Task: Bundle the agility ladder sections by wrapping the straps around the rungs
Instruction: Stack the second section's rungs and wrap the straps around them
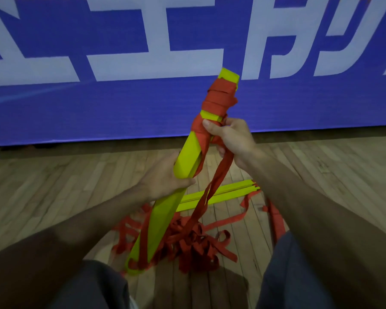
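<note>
One blue banner [120,108] with large white lettering fills the top of the view, standing at the far edge of a wood plank floor [42,186]. Person's knees in dark shorts [94,286] frame the bottom, both bare forearms reaching forward. Stacked yellow rungs [165,208] are held as a bundle, tilted up and away, lower end down by the floor between the knees, upper end against the banner backdrop. Red strap [220,100] is wound in several turns around the upper part of the bundle, a short yellow tip showing above the wraps. Loose red strap pile [194,244] lies tangled on the floor near the bundle's lower end, with one strand running up from it to the right hand. More yellow rungs [227,191] lie flat on the floor behind the bundle. Left hand [165,177] is clenched around the bundle at mid-length, thumb across the front. Right hand [232,139] is just below the wraps, fingers pinching the strap against the bundle
</note>
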